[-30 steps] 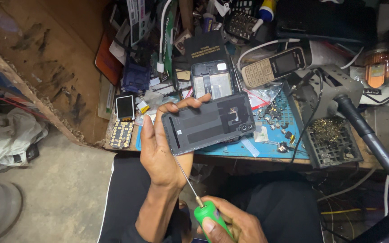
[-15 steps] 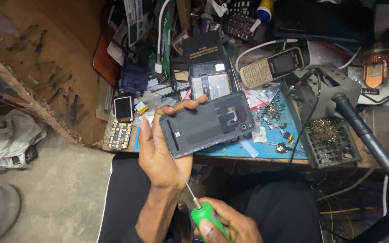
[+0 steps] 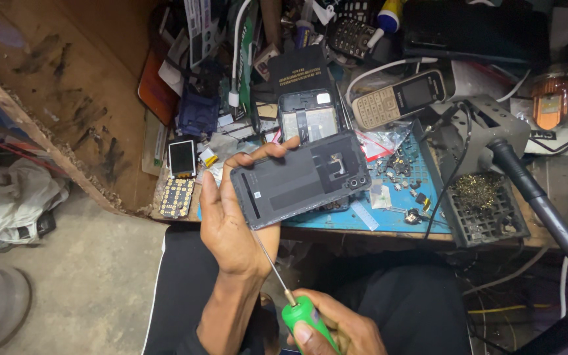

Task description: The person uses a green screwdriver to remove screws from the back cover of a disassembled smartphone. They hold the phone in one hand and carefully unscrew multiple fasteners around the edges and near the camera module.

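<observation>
Both hands are busy and stand apart, one above the other. Left hand [image 3: 231, 227] is clamped on a dark grey phone body [image 3: 300, 179], fingers curled over its upper edge and thumb under the lower one, holding it back-up and slightly tilted over the front edge of the tabletop [image 3: 376, 222]. Right hand [image 3: 336, 329] is closed around the green handle of a thin screwdriver [image 3: 297, 309], low over the lap; the slim metal shaft runs up to the phone's lower left part, and where exactly the tip meets it is hidden behind the left hand's edge.

Judging by how things lie, the work is somewhere in its middle. The phone shows its inner back frame with the camera module exposed, so the outer cover looks to be already off. The frame itself is whole and in one piece in the grip, so screws or a further layer seem left to deal with. Small loose parts [image 3: 399, 174] lie scattered on the blue mat [image 3: 422, 227] just beyond the phone, and another opened handset [image 3: 309, 118] rests further back, beside a keypad phone [image 3: 399, 98]. Whether any screw is already out of this frame cannot be told
</observation>
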